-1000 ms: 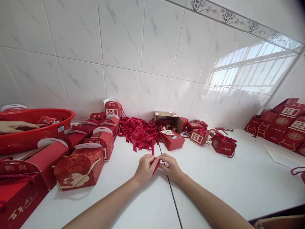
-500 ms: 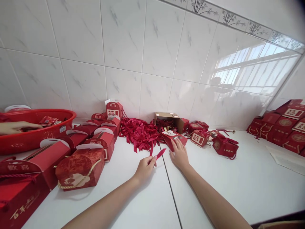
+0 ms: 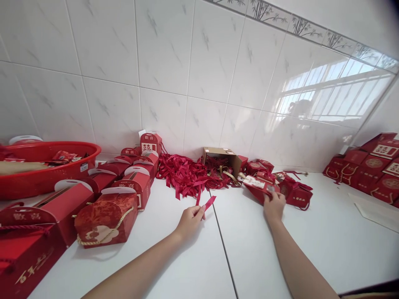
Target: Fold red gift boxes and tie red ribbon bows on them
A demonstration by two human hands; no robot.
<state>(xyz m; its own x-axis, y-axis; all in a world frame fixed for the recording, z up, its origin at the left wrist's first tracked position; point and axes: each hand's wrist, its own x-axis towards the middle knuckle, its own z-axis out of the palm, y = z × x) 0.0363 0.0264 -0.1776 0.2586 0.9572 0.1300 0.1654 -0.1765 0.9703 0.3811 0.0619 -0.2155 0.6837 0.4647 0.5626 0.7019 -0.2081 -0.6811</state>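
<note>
My left hand is closed, pinching a red ribbon between thumb and fingers above the white table. Just behind it lies a tangled heap of red ribbons. Out to the right, my right hand has its fingers closed on the near edge of a red gift box with a white label on top. That box is tilted and sits in front of other small red boxes. A dark red box with a bow stands just beyond my right hand.
An open cardboard box lies against the tiled wall behind the ribbons. At left are a red plastic basin with another person's arm in it and rows of red gift boxes. More boxes are stacked at the far right.
My right hand has moved right with the labelled red box, away from the ribbon heap, uncovering ribbons before the cardboard box. My left hand stays in place with its ribbon.
</note>
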